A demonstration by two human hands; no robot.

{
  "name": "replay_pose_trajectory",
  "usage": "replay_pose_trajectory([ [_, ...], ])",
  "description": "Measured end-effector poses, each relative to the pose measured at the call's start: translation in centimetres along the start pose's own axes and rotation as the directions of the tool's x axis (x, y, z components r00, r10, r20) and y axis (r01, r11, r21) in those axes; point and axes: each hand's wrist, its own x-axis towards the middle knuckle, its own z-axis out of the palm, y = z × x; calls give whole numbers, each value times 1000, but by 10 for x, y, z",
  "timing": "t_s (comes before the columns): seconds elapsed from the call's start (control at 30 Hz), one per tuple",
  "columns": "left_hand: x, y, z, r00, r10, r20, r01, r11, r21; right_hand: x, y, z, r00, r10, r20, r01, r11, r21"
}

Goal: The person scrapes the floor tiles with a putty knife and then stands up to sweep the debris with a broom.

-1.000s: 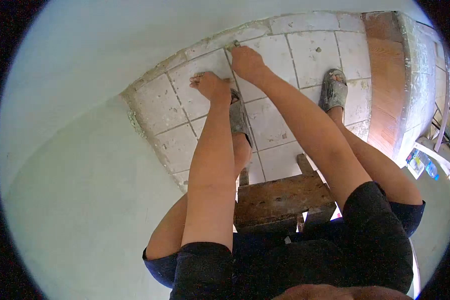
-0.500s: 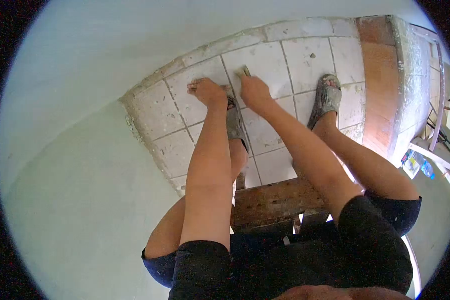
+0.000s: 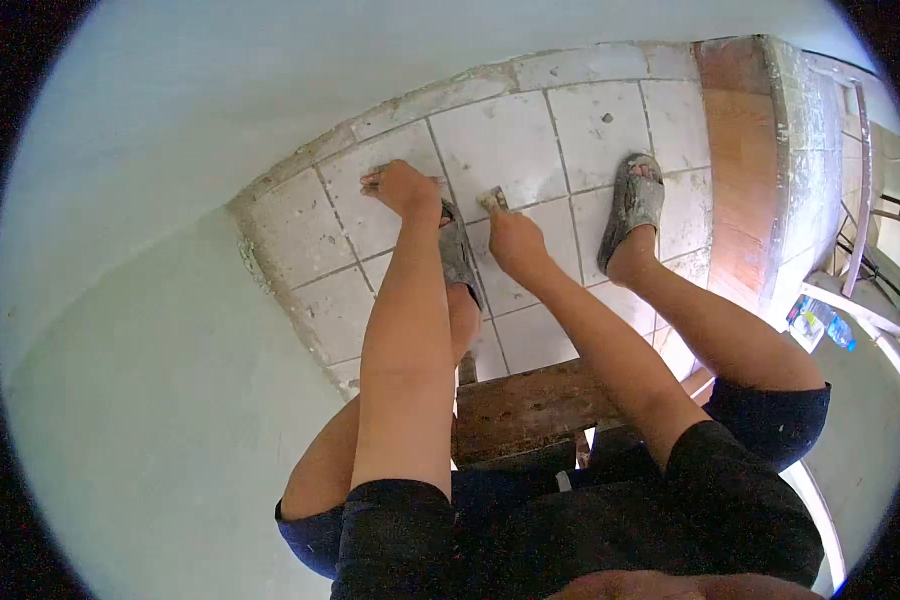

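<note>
My left hand (image 3: 404, 188) is on a white floor tile (image 3: 340, 220), just beyond the toe of my left sandal. Its fingers reach out to the left and look apart; the palm side is hidden. My right hand (image 3: 518, 242) is closed around a small scraper (image 3: 492, 199), whose handle is mostly inside the fist. The scraper's end is at the tile surface (image 3: 500, 130), to the right of my left hand. Pale smears and dark specks mark the tiles.
My feet, in grey stained sandals (image 3: 457, 255) (image 3: 632, 205), stand on the tiles. Beneath me is a wooden plank seat (image 3: 530, 405). Pale walls (image 3: 160, 370) border the floor at left and far side. A brown panel (image 3: 738, 160) and a plastic bottle (image 3: 838, 328) are at right.
My right hand and the scraper have moved back toward me, away from the far wall. My left hand stays at nearly the same tile. The whole view has shifted slightly.
</note>
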Motion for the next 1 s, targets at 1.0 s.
replay_pose_trajectory([
  [1.0,4,-1,8,1000,1,-27,2,995,100,19,27,-7,982,-134,-130,137,990,17],
])
